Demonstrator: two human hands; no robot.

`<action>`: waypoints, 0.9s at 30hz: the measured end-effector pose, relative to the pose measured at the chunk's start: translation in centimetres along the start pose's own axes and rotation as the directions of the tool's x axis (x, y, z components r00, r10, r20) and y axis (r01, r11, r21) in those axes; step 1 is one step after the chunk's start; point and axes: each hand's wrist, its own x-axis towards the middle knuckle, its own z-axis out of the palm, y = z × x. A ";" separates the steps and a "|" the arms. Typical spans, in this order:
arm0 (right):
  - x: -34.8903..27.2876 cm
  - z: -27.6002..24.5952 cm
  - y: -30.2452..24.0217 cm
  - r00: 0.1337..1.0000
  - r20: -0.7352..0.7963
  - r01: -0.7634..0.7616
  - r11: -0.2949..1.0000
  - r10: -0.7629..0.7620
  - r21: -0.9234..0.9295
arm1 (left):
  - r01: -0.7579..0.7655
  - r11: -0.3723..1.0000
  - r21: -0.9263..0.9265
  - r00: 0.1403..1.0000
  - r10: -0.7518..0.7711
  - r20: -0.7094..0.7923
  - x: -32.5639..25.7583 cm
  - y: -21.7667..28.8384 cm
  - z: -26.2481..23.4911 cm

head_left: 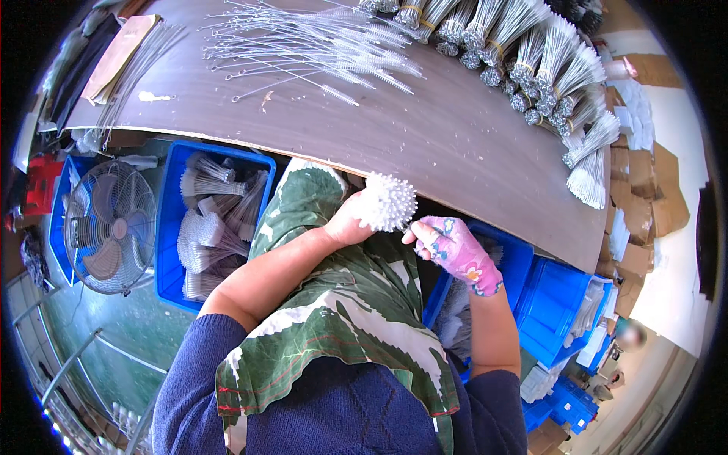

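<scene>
Just below the table edge (455, 189), the bare left hand (347, 224) clasps a brush bundle (388, 202) while the gloved right hand (455, 250) pinches at its underside, apparently mid-bundling, which likely calls for a firm, steady grip.

The bare left hand (347, 224) is gripping a bundle of white bristle brushes (388, 202) over the lap, while the right hand (455, 254), wearing a pink patterned glove, is pinching at its edge. Bundled wire brushes (546, 68) are lying on the brown table (425, 136); a blue crate (171, 227) is sitting beside a fan (110, 227).

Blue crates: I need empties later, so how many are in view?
About 5: blue crate and another left, one by the gloved right hand, two farther right; more may be hidden.
</scene>
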 end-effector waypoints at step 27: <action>-0.3 1.1 0.7 1.000 -0.010 -0.022 0.982 0.025 0.189 | 0.086 0.995 -0.049 0.993 -0.081 0.083 -0.1 0.2 -0.4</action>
